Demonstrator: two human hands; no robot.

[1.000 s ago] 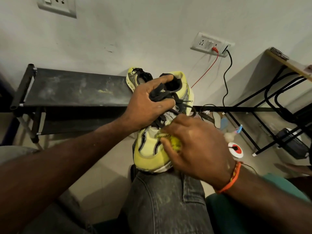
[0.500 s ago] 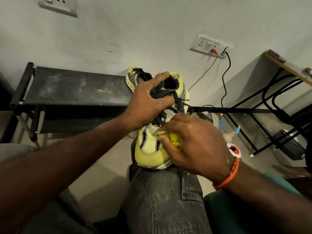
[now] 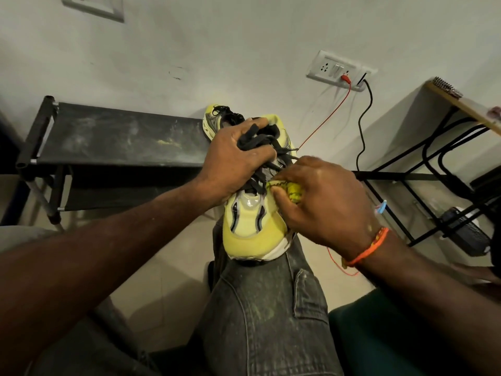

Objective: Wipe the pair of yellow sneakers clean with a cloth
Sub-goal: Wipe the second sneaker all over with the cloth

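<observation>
Sneaker (image 3: 254, 234) sits toe-first on the knee (image 3: 260, 308); right hand (image 3: 328, 202) pinches a bunched cloth (image 3: 291, 191) against its side while left hand (image 3: 238, 161) grips the laces (image 3: 257, 142). I'd use short firm strokes and hold those laces clear. Second sneaker (image 3: 214, 120) waits on the rack (image 3: 122, 137) behind.

Cloth, rubber and scuffed metal under our hands

Our sneaker (image 3: 250, 232) shows smooth matt yellow panels with one glossy insert and flat woven laces (image 3: 256, 143); the rag (image 3: 291, 191) looks soft, our jeans (image 3: 260, 316) coarse and dusty, the rack (image 3: 122, 137) scuffed matt black.
</observation>
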